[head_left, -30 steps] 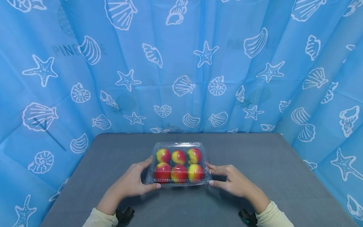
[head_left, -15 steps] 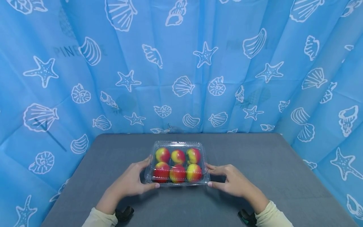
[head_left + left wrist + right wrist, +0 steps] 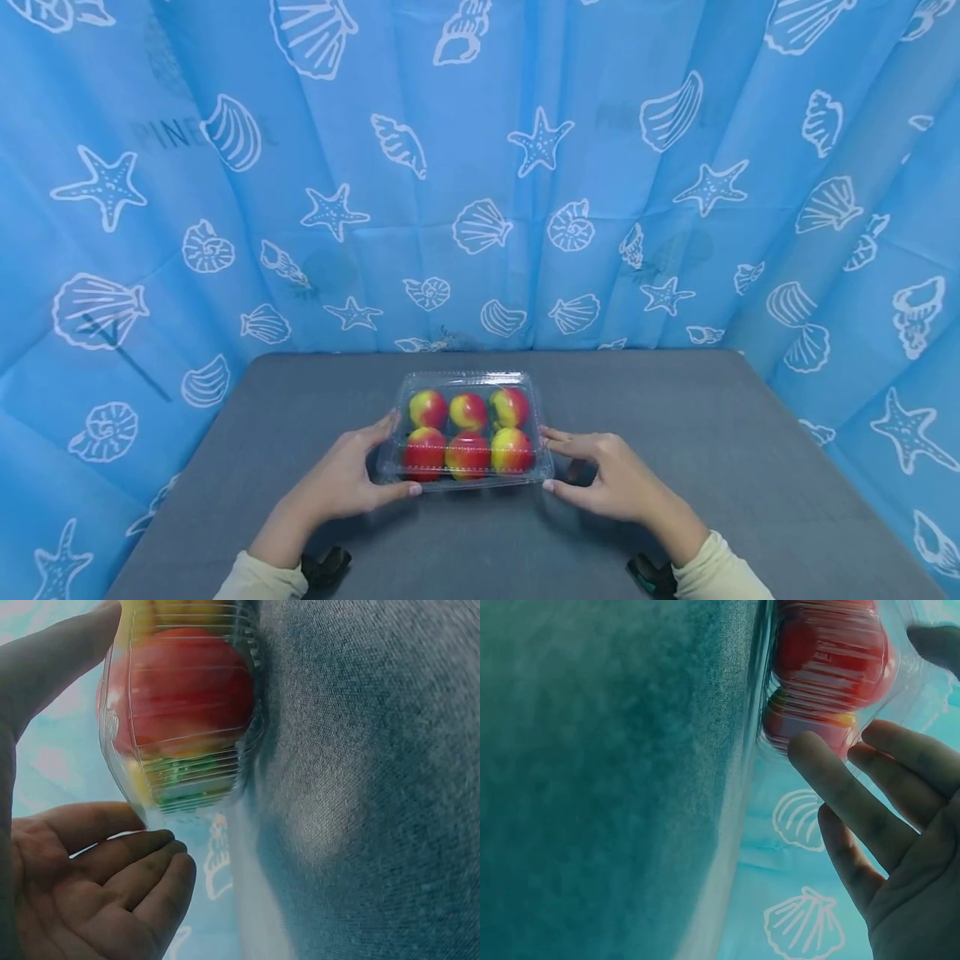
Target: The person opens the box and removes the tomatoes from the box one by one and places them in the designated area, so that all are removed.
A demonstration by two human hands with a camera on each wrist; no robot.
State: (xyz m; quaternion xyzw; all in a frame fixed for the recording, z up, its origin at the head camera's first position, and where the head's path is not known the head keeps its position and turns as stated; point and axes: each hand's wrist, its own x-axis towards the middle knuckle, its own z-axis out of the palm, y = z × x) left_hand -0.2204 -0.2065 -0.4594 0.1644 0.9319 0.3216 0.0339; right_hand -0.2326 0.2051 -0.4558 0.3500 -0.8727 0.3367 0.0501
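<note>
I see a clear box [image 3: 467, 433] sitting on the grey table [image 3: 712, 433], near the middle and a little toward the near edge, with its lid down. Inside it lie six fruits [image 3: 467, 432] in two rows of three, each red with a yellow-green patch. My left hand [image 3: 341, 483] is at the box's left side: the thumb lies along the near left corner, touching the rim, and the fingers reach up along the left wall, loosely spread. From the left wrist view the hand [image 3: 82, 900] shows its fingers slightly curled and close together just beside the ribbed wall of the box [image 3: 180, 712], with the thumb laid against the box higher up; whether those fingers actually touch the plastic I cannot tell. My right hand [image 3: 611, 479] mirrors it at the right side, thumb at the near right corner against the rim, fingers stretched toward the right wall. In the right wrist view the hand [image 3: 900, 855] has its fingers straight and a little apart, one fingertip lying against the box [image 3: 832, 667] where a red fruit shows through. Neither hand closes round the box; both frame it from the sides. Behind the table hangs a blue curtain [image 3: 480, 167] printed with white shells and starfish. Pale sleeves [image 3: 720, 571] cover both wrists.
</note>
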